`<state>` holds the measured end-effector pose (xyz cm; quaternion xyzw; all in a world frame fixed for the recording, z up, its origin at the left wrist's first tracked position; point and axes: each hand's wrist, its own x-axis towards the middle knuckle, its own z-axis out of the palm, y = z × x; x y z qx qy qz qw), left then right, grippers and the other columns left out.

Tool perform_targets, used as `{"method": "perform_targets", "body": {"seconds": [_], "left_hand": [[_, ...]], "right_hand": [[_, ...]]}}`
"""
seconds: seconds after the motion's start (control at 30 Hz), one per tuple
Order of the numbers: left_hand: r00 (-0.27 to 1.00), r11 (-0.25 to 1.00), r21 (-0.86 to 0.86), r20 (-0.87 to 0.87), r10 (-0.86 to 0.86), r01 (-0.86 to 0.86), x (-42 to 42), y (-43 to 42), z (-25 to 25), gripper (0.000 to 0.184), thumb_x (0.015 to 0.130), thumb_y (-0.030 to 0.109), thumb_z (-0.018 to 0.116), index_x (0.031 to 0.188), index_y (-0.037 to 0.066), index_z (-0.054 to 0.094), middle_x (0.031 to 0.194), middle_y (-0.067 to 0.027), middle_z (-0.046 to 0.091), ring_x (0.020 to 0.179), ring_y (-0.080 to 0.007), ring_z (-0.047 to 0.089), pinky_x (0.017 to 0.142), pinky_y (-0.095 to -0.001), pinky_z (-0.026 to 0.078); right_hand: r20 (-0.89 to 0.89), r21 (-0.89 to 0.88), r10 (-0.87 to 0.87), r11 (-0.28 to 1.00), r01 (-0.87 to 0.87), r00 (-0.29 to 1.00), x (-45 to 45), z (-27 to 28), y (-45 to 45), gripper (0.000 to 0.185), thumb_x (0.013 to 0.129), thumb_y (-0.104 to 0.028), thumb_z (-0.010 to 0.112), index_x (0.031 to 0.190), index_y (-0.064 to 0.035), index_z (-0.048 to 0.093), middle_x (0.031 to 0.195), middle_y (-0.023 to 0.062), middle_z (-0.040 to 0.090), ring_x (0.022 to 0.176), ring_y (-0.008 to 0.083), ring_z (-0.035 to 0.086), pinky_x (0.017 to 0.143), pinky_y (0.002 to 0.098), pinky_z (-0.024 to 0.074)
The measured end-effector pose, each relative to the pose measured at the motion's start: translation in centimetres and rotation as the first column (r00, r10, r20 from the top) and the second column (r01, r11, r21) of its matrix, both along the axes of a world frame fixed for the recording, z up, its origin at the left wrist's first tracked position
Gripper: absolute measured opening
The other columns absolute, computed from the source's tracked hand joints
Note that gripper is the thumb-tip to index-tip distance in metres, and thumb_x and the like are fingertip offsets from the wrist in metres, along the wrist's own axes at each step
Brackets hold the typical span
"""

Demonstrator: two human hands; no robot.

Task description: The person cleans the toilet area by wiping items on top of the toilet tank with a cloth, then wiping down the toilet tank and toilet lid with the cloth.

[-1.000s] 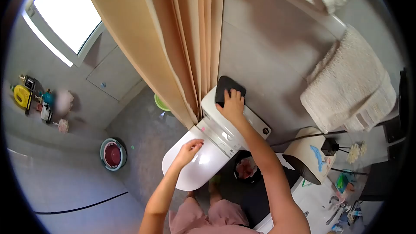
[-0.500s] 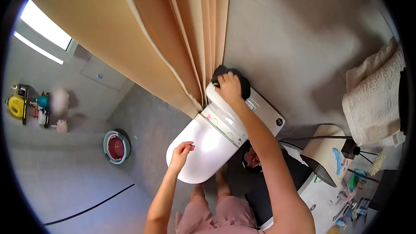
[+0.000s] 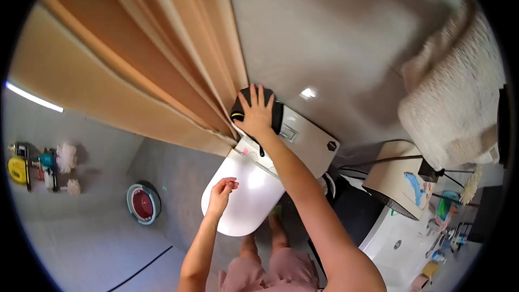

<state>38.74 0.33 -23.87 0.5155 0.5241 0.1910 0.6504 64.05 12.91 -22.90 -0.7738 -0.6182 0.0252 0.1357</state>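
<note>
My right hand [image 3: 256,118] lies with fingers spread on a soft black bundle [image 3: 277,115] that has a yellow stripe. Under it is the left end of the white toilet tank [image 3: 308,143], beside the curtain. A dark strap end hangs from the bundle's front; what the bundle is, I cannot tell. Over the closed white toilet lid [image 3: 246,205] hovers my left hand [image 3: 220,193], its fingers curled loosely together, and nothing shows in them.
An orange curtain [image 3: 178,65] hangs against the tank's left side. Nested basins [image 3: 144,204] stand on the floor to the left. On the right are a towel [image 3: 448,86], a beige box-shaped appliance [image 3: 392,178] with a cable, and a white sink [image 3: 400,243] with toiletries.
My right hand's fingers have gone from curled on the black bundle to spread flat over it. My left hand stays over the lid. The view has shifted.
</note>
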Motion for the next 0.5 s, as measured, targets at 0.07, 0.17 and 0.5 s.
{"method": "perform_targets", "body": {"seconds": [0.07,0.17,0.5], "left_hand": [[0.999,0.999,0.001,0.007,-0.05,0.05,1.5,0.0,0.2,0.024,0.1,0.011,0.049,0.116,0.0,0.064,0.099,-0.0067,0.071,0.093,-0.0136,0.065,0.084,-0.0263,0.047],[0.995,0.995,0.036,0.009,-0.098,0.098,3.4,0.4,0.9,0.024,0.1,0.01,0.049,0.116,-0.001,0.064,0.099,-0.0071,0.07,0.093,-0.0141,0.065,0.084,-0.0266,0.047],[0.945,0.946,0.084,0.078,-0.318,0.312,7.1,-1.8,-0.1,0.025,0.101,0.01,0.047,0.117,0.0,0.063,0.099,-0.0078,0.07,0.094,-0.0157,0.065,0.087,-0.0296,0.049]], "right_hand": [[-0.022,-0.018,-0.024,1.0,0.024,0.999,0.6,0.0,-1.4,0.09,0.075,-0.058,0.07,0.151,-0.0224,0.037,0.16,0.0186,0.018,0.148,0.0392,0.012,0.114,0.0643,0.0134],[-0.028,-0.023,-0.129,0.992,0.128,0.991,2.4,0.0,-5.4,0.09,0.073,-0.054,0.072,0.15,-0.0217,0.039,0.159,0.0173,0.023,0.147,0.035,0.018,0.115,0.0616,0.0159],[-0.136,0.015,-0.594,0.799,0.601,0.793,5.8,-1.1,-23.7,0.086,0.073,-0.046,0.077,0.148,-0.0249,0.04,0.158,0.0144,0.024,0.145,0.0392,0.022,0.105,0.0692,0.0294]]}}
